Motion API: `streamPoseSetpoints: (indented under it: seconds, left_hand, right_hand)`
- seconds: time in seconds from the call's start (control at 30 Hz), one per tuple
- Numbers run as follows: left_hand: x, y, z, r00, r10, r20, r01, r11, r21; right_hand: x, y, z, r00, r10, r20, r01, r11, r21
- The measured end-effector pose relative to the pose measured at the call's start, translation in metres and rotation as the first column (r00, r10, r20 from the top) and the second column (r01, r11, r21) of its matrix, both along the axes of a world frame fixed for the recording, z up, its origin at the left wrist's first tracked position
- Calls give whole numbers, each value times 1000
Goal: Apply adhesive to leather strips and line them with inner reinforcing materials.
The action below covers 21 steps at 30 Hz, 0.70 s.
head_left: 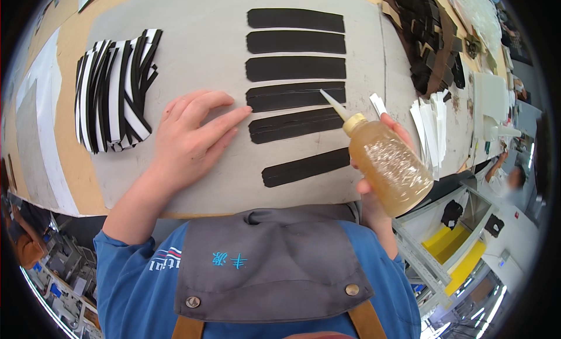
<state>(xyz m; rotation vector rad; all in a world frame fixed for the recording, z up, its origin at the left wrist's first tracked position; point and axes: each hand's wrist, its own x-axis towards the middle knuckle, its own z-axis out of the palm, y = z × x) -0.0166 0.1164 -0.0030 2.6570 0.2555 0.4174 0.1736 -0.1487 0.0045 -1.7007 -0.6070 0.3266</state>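
Note:
Several black strips with clipped corners lie in a column on a grey board (198,53). My left hand (196,126) is open, fingers stretched, a fingertip touching the left end of one black strip (280,97). My right hand (400,131) is wrapped round a clear glue bottle (394,164) holding amber liquid. The bottle is tilted, and its pale pointed nozzle is at the right part of that same strip. Thin lines of glue show along this strip and the strip below it (292,124). A white piece (378,103) sticks out beside my right fingers; whether I hold it is unclear.
A pile of black and white strips (114,94) lies at the left. White strips (429,126) are at the right, below a heap of dark brown and black pieces (423,35). A metal-framed rack with yellow panels (450,242) stands beyond the table's right edge.

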Motion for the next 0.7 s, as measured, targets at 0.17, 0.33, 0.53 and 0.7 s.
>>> streamPoseSetpoints:
  seconds: [0.17,0.33,0.53,0.7]
  left_hand:
    - [0,-1,-2,1000,3,18,-3,1000,2]
    - [1,-1,-2,1000,11,9,-11,1000,21]
    - [0,-1,2,1000,18,-8,-18,1000,11]
    - [0,0,2,1000,25,11,-25,1000,14]
  right_hand:
    - [10,-1,11,973,-136,-187,165,975,146]
    - [14,-9,8,965,-133,-227,161,981,107]
    - [10,-4,3,961,-99,-259,132,985,112]
    - [1,6,-1,944,-24,-328,72,988,134]
